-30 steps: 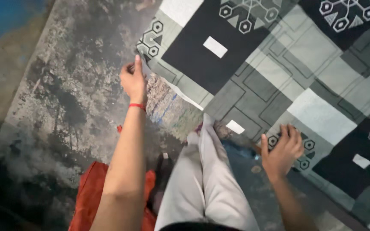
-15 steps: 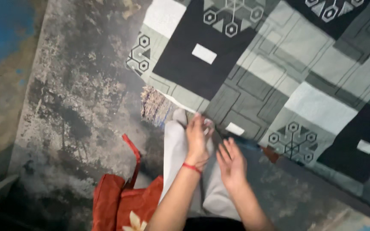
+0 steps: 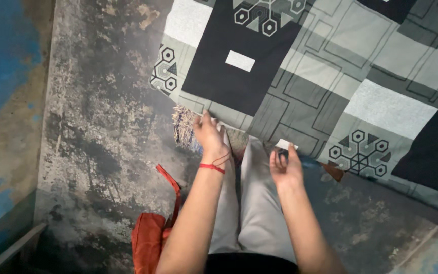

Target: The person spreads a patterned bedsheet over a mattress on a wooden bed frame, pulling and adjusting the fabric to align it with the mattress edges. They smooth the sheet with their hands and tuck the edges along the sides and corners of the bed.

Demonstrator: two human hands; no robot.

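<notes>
Left hand (image 3: 209, 133) lies at the near edge of the patterned bedsheet (image 3: 320, 86), fingers together on the hem (whether they pinch it, cannot tell). Right hand (image 3: 286, 167) hovers just below the same edge, palm up, fingers loosely curled, holding nothing. Sheet lies spread over the bed, grey, black and white blocks. Red bag (image 3: 150, 238) on the stained floor (image 3: 92, 127), beside the person's grey trouser legs (image 3: 252, 203).

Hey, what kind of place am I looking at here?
Probably a bedroom or sleeping corner in a plain, worn home. A patchwork-print bedsheet in black, grey and white covers a bed, the bare cement floor is stained and blotchy, and a wall with peeling blue paint runs alongside.
</notes>
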